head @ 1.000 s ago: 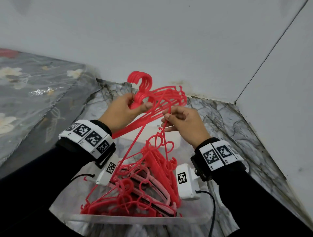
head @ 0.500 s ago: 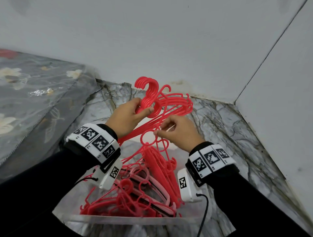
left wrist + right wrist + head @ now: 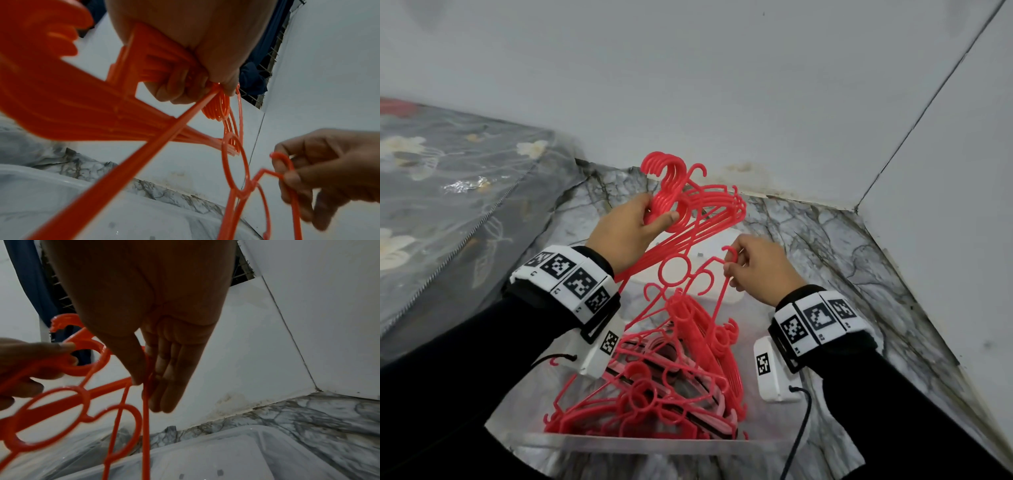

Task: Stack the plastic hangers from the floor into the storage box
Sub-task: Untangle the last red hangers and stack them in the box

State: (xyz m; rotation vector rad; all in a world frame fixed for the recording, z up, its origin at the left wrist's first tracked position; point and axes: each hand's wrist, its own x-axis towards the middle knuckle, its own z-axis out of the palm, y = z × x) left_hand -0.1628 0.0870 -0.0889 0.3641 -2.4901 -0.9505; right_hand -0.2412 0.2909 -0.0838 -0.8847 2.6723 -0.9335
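Observation:
My left hand (image 3: 631,228) grips a bunch of several red plastic hangers (image 3: 698,212) by their necks, hooks pointing up, above the clear storage box (image 3: 647,443). In the left wrist view the left hand's fingers (image 3: 180,87) curl round that bunch (image 3: 82,105). My right hand (image 3: 755,269) pinches the small hook end of a single red hanger (image 3: 676,270) with ring-shaped holes, which hangs below the bunch. In the right wrist view thumb and fingers (image 3: 162,369) pinch its thin bar (image 3: 146,402). A tangled pile of red and pink hangers (image 3: 654,377) lies in the box.
The box stands on a marble-patterned floor (image 3: 859,260) in a corner of white walls (image 3: 722,85). A grey floral cloth (image 3: 448,192) covers the area to the left. A white lid (image 3: 715,250) lies beyond the box under the hands.
My left hand has carried the bunch a little right and down. My right hand has moved down and right, now pinching the single ringed hanger away from the bunch.

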